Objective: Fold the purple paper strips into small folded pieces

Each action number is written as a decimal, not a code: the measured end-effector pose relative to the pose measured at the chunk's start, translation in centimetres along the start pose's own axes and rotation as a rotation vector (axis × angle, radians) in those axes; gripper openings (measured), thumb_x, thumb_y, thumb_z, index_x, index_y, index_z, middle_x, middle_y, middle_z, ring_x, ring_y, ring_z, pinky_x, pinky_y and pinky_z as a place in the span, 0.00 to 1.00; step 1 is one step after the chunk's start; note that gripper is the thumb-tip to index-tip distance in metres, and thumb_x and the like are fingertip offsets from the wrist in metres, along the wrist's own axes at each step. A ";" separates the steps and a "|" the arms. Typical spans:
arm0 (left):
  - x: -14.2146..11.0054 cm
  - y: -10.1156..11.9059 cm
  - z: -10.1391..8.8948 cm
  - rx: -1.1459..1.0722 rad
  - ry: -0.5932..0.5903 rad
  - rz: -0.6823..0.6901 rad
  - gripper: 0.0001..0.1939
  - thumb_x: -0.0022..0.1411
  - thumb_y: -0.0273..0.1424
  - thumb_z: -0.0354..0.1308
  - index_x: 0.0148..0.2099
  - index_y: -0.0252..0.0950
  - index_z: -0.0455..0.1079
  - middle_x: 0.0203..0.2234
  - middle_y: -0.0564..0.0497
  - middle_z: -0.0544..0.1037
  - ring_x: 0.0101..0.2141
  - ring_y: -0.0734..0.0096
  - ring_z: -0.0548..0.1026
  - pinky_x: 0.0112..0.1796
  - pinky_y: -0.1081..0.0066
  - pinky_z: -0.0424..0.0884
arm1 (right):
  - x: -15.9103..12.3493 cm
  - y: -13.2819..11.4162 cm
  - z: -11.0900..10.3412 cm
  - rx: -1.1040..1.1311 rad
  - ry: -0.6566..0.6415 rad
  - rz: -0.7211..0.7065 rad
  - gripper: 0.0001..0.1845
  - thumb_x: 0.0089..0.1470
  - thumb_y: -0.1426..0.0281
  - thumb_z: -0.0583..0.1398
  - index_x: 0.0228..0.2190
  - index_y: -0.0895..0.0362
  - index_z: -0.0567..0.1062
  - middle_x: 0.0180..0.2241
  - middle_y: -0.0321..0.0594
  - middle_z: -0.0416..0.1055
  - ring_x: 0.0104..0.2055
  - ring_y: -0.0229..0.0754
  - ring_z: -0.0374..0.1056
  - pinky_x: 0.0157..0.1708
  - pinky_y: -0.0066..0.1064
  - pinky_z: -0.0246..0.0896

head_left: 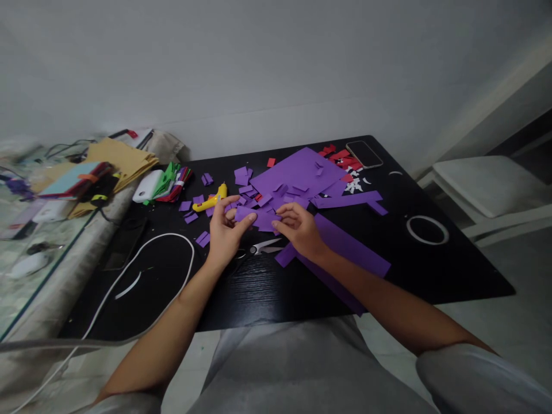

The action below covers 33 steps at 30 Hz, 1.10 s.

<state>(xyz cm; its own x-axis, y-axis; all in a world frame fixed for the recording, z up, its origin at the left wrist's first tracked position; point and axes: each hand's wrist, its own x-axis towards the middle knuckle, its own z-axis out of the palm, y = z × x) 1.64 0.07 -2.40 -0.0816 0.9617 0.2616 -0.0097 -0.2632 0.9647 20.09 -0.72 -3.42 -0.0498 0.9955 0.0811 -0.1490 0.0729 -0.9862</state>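
Both my hands meet over the middle of a black table (267, 293). My left hand (225, 230) pinches the left end of a small purple paper piece (259, 218), and my right hand (299, 229) grips its right end with curled fingers. Scissors (263, 247) lie flat just beneath my hands. A yellow glue gun (210, 200) rests behind my left hand. Several small purple paper scraps (245, 183) lie scattered around it. A large purple sheet (302, 172) lies further back, and long purple strips (349, 244) run under my right wrist.
Red paper scraps (340, 156) and a phone (364, 153) lie at the far right corner. A white ring (426, 230) lies to the right. A white cable (142, 253) loops on the left. Coloured paper stacks (172, 184) and brown envelopes (116, 161) sit on the far left.
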 end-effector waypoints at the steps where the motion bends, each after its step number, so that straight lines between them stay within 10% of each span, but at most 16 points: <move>1: 0.0 0.1 0.0 0.014 -0.012 -0.017 0.26 0.53 0.37 0.74 0.51 0.39 0.71 0.29 0.54 0.78 0.26 0.73 0.75 0.30 0.71 0.77 | 0.1 -0.1 -0.1 0.035 0.014 0.018 0.15 0.47 0.66 0.69 0.36 0.53 0.72 0.30 0.33 0.72 0.31 0.37 0.72 0.37 0.33 0.73; 7: 0.2 0.2 0.0 0.028 0.002 -0.055 0.18 0.52 0.41 0.73 0.39 0.34 0.76 0.28 0.52 0.80 0.25 0.73 0.76 0.29 0.71 0.77 | 0.4 -0.5 -0.2 0.128 0.025 0.043 0.16 0.46 0.65 0.70 0.37 0.52 0.74 0.29 0.33 0.71 0.34 0.40 0.73 0.39 0.36 0.76; 33: 0.4 -0.1 -0.3 0.154 -0.031 0.026 0.15 0.59 0.43 0.68 0.39 0.36 0.74 0.21 0.55 0.77 0.20 0.72 0.76 0.26 0.73 0.71 | 1.2 0.2 -0.8 0.136 0.050 0.131 0.17 0.42 0.62 0.73 0.34 0.55 0.78 0.27 0.33 0.75 0.32 0.39 0.74 0.41 0.36 0.75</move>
<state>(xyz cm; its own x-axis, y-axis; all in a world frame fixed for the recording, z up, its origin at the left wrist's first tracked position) 1.32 0.45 -2.41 -0.0489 0.9574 0.2846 0.1447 -0.2752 0.9504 20.84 0.55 -3.59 -0.0291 0.9979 -0.0571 -0.2763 -0.0629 -0.9590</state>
